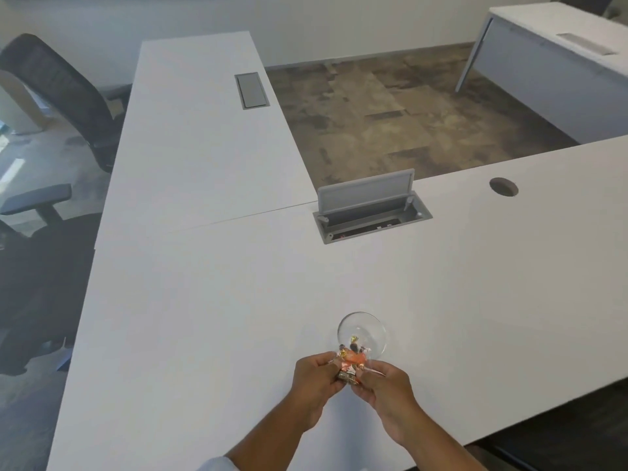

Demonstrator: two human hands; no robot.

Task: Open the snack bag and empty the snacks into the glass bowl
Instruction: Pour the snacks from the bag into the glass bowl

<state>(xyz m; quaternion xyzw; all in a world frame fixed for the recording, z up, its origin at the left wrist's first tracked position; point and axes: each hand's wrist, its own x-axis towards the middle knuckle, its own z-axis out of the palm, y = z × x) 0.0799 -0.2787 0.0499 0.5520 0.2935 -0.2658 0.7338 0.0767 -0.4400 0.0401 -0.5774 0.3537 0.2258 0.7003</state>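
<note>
Both hands (353, 380) gripping snack bag (353, 363), at bowl (362, 329)

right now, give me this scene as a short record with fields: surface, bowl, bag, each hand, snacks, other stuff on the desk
surface: white desk
bowl: glass bowl, upright on the desk, just beyond the hands
bag: snack bag, held at the bowl's near rim
left hand: left hand, grip on the bag's left side
right hand: right hand, grip on the bag's right side
snacks: a few wrapped pieces seen in the bowl
other: cable box with lid raised, grommet hole
</note>
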